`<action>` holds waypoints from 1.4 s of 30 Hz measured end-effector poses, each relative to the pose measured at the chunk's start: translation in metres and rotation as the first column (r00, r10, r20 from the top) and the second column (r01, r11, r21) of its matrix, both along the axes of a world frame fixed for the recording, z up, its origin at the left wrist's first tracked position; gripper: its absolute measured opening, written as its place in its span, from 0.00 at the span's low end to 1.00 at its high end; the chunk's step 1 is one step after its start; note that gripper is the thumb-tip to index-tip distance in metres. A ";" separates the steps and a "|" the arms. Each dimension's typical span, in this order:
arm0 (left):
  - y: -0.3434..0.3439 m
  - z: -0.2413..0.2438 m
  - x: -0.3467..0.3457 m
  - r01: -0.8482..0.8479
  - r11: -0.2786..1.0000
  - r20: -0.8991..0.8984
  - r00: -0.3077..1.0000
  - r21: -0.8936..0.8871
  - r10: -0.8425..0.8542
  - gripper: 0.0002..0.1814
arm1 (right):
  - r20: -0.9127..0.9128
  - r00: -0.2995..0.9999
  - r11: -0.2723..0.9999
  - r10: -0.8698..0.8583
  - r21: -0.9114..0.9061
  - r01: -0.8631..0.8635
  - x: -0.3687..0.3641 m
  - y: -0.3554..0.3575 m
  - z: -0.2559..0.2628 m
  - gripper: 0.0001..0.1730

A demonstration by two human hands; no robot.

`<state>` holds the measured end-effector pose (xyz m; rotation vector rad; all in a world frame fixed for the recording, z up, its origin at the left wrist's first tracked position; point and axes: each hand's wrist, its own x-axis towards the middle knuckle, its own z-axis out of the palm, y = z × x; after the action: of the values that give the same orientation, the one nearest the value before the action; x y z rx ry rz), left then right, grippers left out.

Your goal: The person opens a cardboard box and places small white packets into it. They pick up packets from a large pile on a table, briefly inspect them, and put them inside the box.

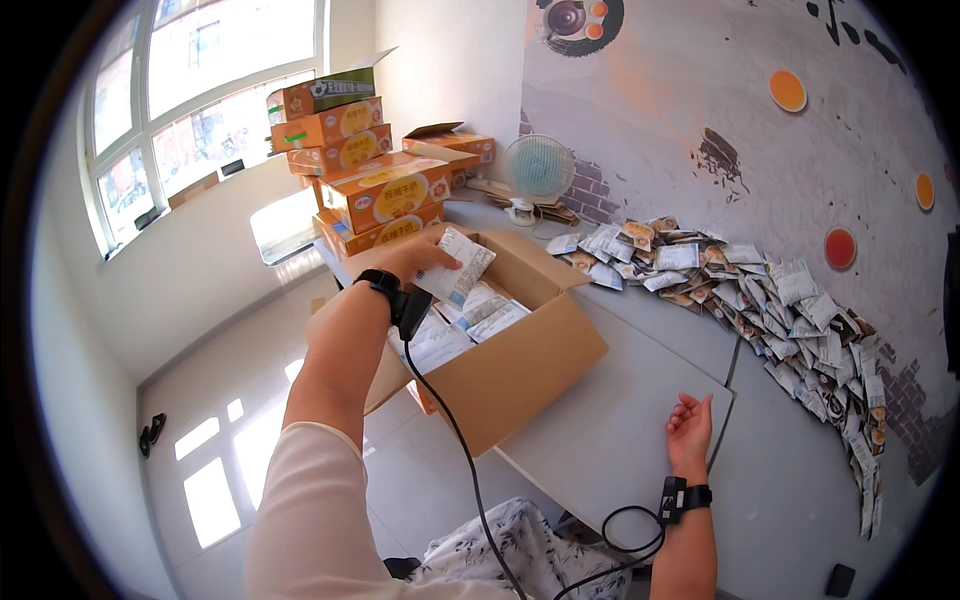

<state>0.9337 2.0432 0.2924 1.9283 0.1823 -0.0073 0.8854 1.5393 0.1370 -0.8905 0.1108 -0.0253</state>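
Observation:
My left hand (pixel 424 259) grips a white printed packet (pixel 459 268) by its left edge, over the open end of a cardboard box (pixel 525 360). Inside the box lie several similar white packets (pixel 431 341). Over the grey table (pixel 600 405), to the right of the box, my right hand (pixel 690 427) is palm up with its fingers loosely curled and holds nothing. Both wrists wear black strapped devices joined to a black cable.
A long heap of packets (pixel 795 322) runs along the wall side of the tables. Orange printed cartons (pixel 386 195) are stacked beyond the box, beside a small fan (pixel 538 169). A small black object (pixel 841 580) lies at the lower right.

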 end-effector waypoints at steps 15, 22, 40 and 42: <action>-0.030 -0.052 0.046 0.199 0.980 -0.243 0.952 0.022 -0.188 0.24 | -0.007 1.000 1.000 -0.007 -0.017 0.007 -0.001 0.005 0.004 0.26; -0.058 -0.051 0.039 0.261 0.965 -0.335 0.911 0.021 -0.239 0.29 | 0.003 1.000 1.000 0.006 -0.005 -0.006 0.001 0.003 0.000 0.26; -0.062 -0.060 0.050 0.495 0.576 -0.436 0.864 0.650 -0.250 0.31 | 0.063 0.995 0.997 0.073 0.011 -0.074 0.003 -0.004 -0.007 0.27; -0.071 -0.051 0.050 0.528 0.515 -0.492 0.843 0.675 -0.220 0.27 | 0.072 0.994 0.996 0.083 0.004 -0.084 0.003 -0.006 -0.008 0.27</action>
<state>0.9836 1.9723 0.2414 2.8433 -0.0390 -0.6954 0.8885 1.5334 0.1288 -0.8854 0.0070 0.0210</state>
